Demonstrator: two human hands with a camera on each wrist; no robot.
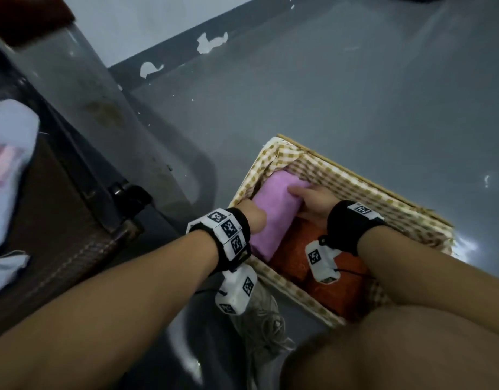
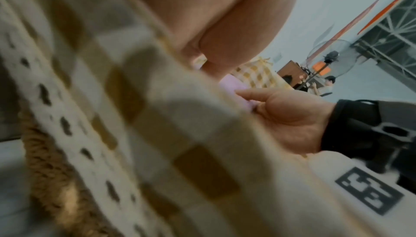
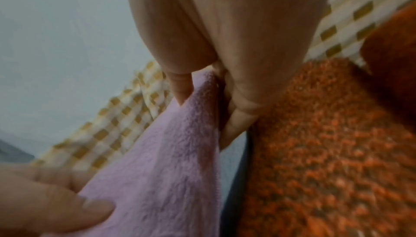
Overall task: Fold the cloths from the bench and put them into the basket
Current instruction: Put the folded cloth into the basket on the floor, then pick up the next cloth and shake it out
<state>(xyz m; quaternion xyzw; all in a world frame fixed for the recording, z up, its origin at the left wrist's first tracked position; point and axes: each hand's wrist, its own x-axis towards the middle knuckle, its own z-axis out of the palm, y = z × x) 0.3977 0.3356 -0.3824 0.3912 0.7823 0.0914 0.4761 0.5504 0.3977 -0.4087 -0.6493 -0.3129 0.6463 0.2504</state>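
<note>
A folded pink cloth [image 1: 273, 218] lies in the far left part of the wicker basket [image 1: 355, 178], which has a checked liner. My left hand [image 1: 254, 218] holds the cloth's left side, fingers hidden behind it. My right hand [image 1: 304, 201] grips its right end, thumb on top. In the right wrist view the right thumb and fingers [image 3: 238, 116] pinch the pink cloth [image 3: 168, 169], and the left thumb [image 3: 67, 205] lies on it. A folded orange cloth [image 1: 293, 257] fills the basket's near part, beside the pink one [image 3: 326, 152]. More cloths [image 1: 9, 153], white and pink, lie on the bench.
The brown bench [image 1: 59, 220] stands at the left with a metal leg [image 1: 121, 198] near the basket. The basket sits on grey floor [image 1: 355, 80]. A rope handle [image 1: 259, 316] hangs at its near side. My knee [image 1: 397, 347] is at the bottom right.
</note>
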